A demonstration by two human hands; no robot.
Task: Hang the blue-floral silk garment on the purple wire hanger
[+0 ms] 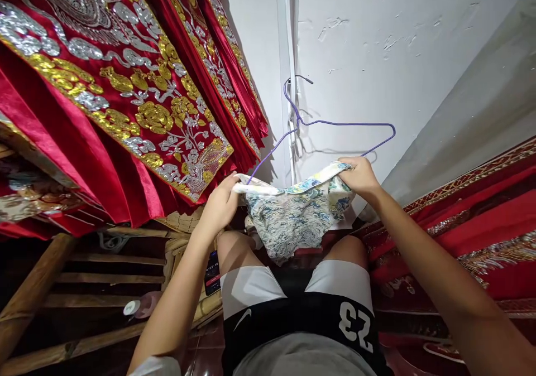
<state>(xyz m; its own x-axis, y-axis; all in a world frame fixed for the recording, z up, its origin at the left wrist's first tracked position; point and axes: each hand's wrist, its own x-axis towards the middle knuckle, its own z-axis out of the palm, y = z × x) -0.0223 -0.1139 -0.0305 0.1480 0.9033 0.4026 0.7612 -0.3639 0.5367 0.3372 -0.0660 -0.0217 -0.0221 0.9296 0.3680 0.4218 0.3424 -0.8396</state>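
Grey shirt [305,356], nearest. Floral garment [293,220], edge pinched by left hand [223,202], right hand [360,176]; purple hanger [347,124] apparently part-inserted, right corner outside.

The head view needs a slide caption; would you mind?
Both hands hold a patterned garment, purple hanger behind its edge.

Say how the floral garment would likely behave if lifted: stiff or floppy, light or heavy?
Probably floppy: the floral garment hangs in wrinkles between the left hand and right hand. It seems light for its size, as the cloth looks thin and is gripped only near its upper edge. Being soft fabric, it's unlikely to roll.
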